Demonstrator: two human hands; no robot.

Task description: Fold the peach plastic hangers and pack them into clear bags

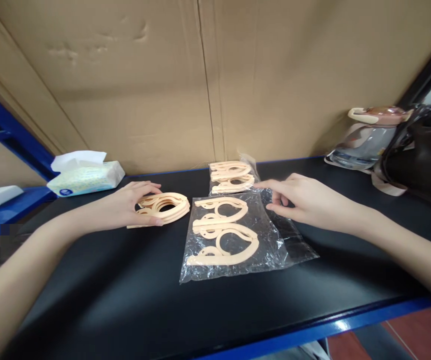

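Left hand [135,202] grips the stack of cream pieces [174,209], left of centre toward the table's [144,300] far edge, thumb near side, fingers far side; best kept level and squeezed evenly so layers stay aligned. Right hand [301,200] loosely open, index extended at the rear bagged set [234,175] by the far edge, contact unclear; a light fingertip should avoid dragging the front bagged set [234,221], mid-table.

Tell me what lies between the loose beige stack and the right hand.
In the head view, the front transparent bag lies between the stack and the right hand, with the rear bag partly there, farther back.
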